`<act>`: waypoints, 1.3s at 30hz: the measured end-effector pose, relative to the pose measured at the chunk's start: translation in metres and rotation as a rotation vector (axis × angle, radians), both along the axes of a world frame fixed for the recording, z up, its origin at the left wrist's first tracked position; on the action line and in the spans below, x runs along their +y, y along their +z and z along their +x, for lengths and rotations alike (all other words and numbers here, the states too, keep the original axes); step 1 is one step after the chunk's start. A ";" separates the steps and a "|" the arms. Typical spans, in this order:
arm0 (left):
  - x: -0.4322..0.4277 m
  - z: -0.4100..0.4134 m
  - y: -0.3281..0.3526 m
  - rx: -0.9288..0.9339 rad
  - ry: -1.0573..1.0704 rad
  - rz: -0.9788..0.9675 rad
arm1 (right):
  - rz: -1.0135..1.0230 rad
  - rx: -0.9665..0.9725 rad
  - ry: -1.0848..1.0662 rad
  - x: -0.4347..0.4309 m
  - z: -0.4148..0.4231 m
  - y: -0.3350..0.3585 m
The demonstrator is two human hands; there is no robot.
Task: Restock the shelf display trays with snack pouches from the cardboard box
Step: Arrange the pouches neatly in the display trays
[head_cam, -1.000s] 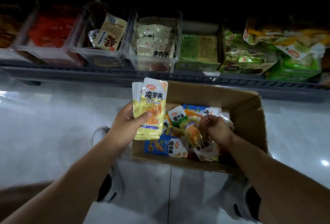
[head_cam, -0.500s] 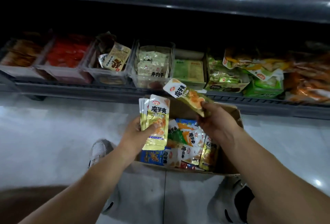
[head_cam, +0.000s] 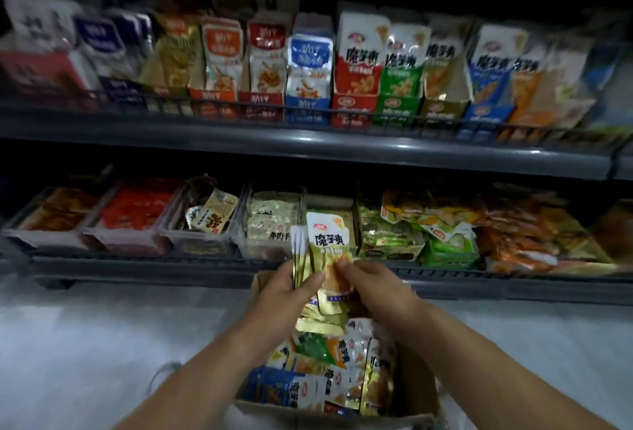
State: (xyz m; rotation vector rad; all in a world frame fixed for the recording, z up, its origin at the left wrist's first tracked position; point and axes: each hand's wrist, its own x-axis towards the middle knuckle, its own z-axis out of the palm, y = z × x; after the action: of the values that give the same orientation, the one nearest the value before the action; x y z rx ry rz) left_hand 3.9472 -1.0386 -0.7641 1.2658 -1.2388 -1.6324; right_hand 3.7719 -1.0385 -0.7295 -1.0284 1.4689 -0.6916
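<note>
Right hand [head_cam: 373,287] now adds its pouch to the yellow konjac pouch stack [head_cam: 329,241] at frame centre, above the cardboard box [head_cam: 416,388]; left hand [head_cam: 284,287] and right both pinch it. Gathering step; next likely needs lifting to a matching display tray [head_cam: 442,111], upper right

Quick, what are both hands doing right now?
Left hand: holding a stack of yellow snack pouches.
Right hand: pinching the front of the same stack.

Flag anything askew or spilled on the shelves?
Yes. On the lower shelf, at right, loose pouches lie heaped across the green display boxes instead of standing in them. A tan pouch sits tilted in a clear tray further left. Upper-shelf rows stand upright.
</note>
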 end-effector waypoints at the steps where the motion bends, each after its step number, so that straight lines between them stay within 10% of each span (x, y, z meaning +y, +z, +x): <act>1: -0.001 -0.005 0.009 -0.004 -0.016 -0.026 | 0.000 -0.043 -0.048 -0.003 -0.001 0.009; 7: -0.024 -0.037 0.072 -0.067 -0.076 -0.205 | -0.156 -0.339 -0.064 -0.019 -0.010 0.066; 20: -0.150 -0.119 0.223 -0.423 0.005 -0.830 | -0.808 0.065 -0.191 -0.118 -0.095 0.190; 39: -0.209 -0.186 0.209 -0.820 0.017 -0.966 | -0.798 0.383 -0.147 -0.175 -0.156 0.182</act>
State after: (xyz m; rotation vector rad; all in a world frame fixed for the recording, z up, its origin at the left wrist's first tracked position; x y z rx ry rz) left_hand 3.7611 -1.2476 -0.5554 1.2544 -2.1068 -0.2682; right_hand 3.6159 -1.2132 -0.5476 -1.7418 1.6345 -1.2987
